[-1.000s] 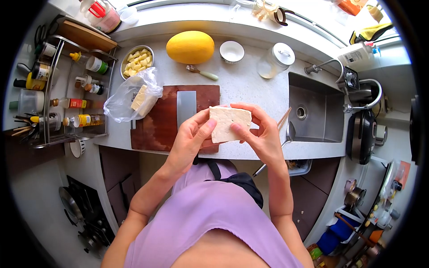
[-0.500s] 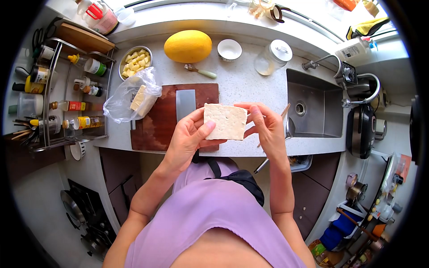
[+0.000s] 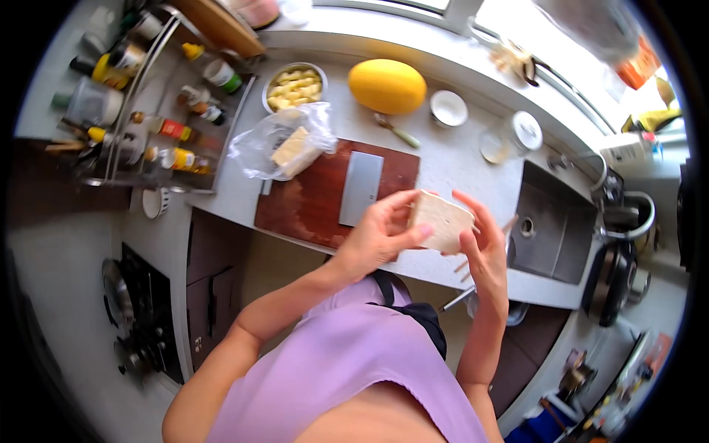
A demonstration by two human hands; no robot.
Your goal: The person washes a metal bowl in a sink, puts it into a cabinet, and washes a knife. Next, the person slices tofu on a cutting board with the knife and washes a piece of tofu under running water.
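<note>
A flat white slab of tofu (image 3: 442,221) is held up in front of me, over the counter's front edge. My left hand (image 3: 385,230) grips its left side, thumb on the near face and fingers behind. At the right edge, my right hand (image 3: 484,240) has its thumb and fingertips around the slab. Left of it, a cleaver blade (image 3: 361,188) lies on the dark red cutting board (image 3: 306,203). Another pale block of tofu (image 3: 292,150) sits in a clear plastic bag (image 3: 255,155) that overlaps the board's far left corner.
Behind the board are a bowl of pale yellow chunks (image 3: 294,87), a yellow melon (image 3: 388,86), a peeler (image 3: 399,131), a small white bowl (image 3: 449,109) and a glass jar (image 3: 513,138). A spice rack (image 3: 166,111) stands left, the sink (image 3: 550,229) right.
My view has turned, so the counter now appears tilted. Both hands still hold the tofu slab, which has shifted right and is tilted more.
</note>
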